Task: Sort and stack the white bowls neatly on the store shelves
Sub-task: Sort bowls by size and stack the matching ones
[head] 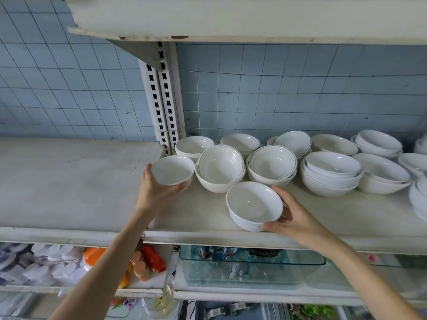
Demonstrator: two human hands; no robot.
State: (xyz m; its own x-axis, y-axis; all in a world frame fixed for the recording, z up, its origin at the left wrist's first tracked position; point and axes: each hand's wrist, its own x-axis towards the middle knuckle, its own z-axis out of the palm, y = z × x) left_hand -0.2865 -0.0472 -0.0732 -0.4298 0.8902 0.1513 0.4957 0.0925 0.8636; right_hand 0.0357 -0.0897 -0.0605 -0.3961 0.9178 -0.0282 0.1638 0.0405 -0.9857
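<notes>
"White bowls (272, 165) are asked about first: where are they found?"

"They are gathered on the right half of the middle shelf (69, 181), against the blue tiled wall (277, 88). Most are nested in low stacks of two or three, and only other bowls are seen inside them. One tilted bowl (292, 143) is propped on a stack in the back row."

"What is held?"

"A small bowl (172, 170) is gripped by the left hand (154, 190), with the fingers curled beneath it and the thumb laid at its left rim. It is kept at the left end of the group, just beside the nearest stack (220, 169). A front bowl (254, 205) is grasped by the right hand (293, 218), with the thumb pressed to its lower front wall and the fingers wrapped behind its right side. It is placed near the shelf's front edge, apart from the stacks. Whether either bowl rests on the shelf cannot be told."

"What room is offered?"

"Bare shelf surface is seen left of the small bowl, past the slotted upright (161, 100). A narrow strip is left between the front bowl and the front lip. An upper shelf (231, 19) is fixed overhead."

"And lower down?"

"A clear glass dish (231, 271) is seen on the shelf below, wrapped white cups (55, 252) at the left, and orange and red packets (153, 258) between them."

"Can any writing be read?"

"None can be read, as the packets are blurred."
</notes>
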